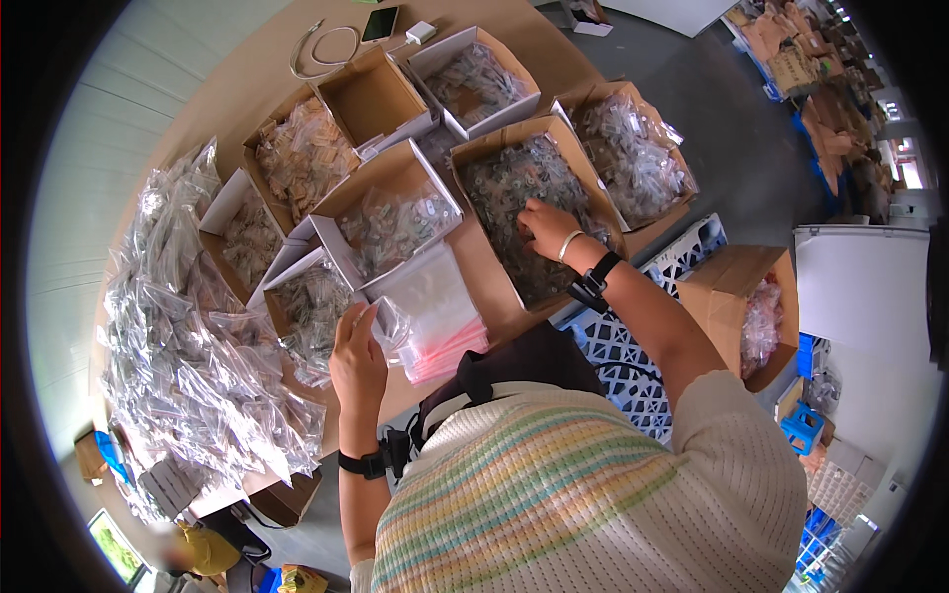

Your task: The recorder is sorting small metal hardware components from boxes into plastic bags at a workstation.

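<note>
- Nearest the camera, a striped knit top [554, 484] covers the person's shoulders, with a black strap running up the chest toward the table.
- Left hand [358, 358], a black band at its wrist, rises from the lower edge; its fingers are drawn together, pinching the corner of a clear plastic bag [390, 324] at the table's near edge.
- That small bag sits touching a stack of flat zip bags [435, 306] with pink strips, which lies on the brown table [272, 59] just right of the hand.
- Right hand [547, 229], wearing a pale bangle and a black wristband, reaches forward into a large open cardboard box [534, 212]; the fingers are curled down onto the dark packeted pieces inside. Whether it grips one I cannot tell.
- Beside that box on the right stands another carton of clear packets [633, 158], and beyond it a white box [476, 79] holds more.
- One empty brown box [374, 97] sits further back, next to a carton of tan pieces [304, 156].
- Left of the hands, a big heap of filled clear bags [188, 336] spreads along the table.
- At the far edge lie a phone [380, 24] and a coiled white cable [321, 49].
- Under the right forearm a blue-and-white plastic crate [672, 262] stands off the table, with a carton [746, 301] just beside it.
</note>
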`<state>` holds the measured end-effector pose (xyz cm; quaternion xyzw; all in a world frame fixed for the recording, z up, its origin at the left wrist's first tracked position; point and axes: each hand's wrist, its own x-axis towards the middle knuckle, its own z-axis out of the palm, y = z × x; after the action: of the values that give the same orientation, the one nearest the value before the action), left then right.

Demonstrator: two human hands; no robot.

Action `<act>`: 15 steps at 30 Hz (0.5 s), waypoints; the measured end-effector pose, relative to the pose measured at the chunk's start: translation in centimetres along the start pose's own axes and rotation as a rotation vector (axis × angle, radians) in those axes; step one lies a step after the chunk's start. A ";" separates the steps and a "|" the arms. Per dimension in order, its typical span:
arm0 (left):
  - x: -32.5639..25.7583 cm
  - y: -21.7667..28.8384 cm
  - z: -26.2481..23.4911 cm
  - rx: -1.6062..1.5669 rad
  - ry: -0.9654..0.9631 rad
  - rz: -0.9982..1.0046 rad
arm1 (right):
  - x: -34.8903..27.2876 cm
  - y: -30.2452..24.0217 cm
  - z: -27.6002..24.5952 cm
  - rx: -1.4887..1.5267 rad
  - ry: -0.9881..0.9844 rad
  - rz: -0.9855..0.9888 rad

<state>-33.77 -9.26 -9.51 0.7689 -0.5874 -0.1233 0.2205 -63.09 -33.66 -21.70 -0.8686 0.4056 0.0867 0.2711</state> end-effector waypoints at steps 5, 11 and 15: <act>0.0 -0.6 0.7 -0.042 -0.095 -0.082 | 0.2 -2.2 -1.1 -0.092 -0.022 -0.045; 1.0 -0.5 0.7 -0.088 -0.170 -0.111 | 1.6 0.1 -1.9 -0.109 -0.150 -0.007; 1.3 -1.1 1.0 -0.119 -0.180 -0.126 | 1.1 1.0 -5.8 0.525 -0.257 0.276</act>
<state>-32.93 -10.49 -10.76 0.7757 -0.5468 -0.2402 0.2041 -63.52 -38.06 -17.60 -0.6879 0.4903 0.1242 0.5205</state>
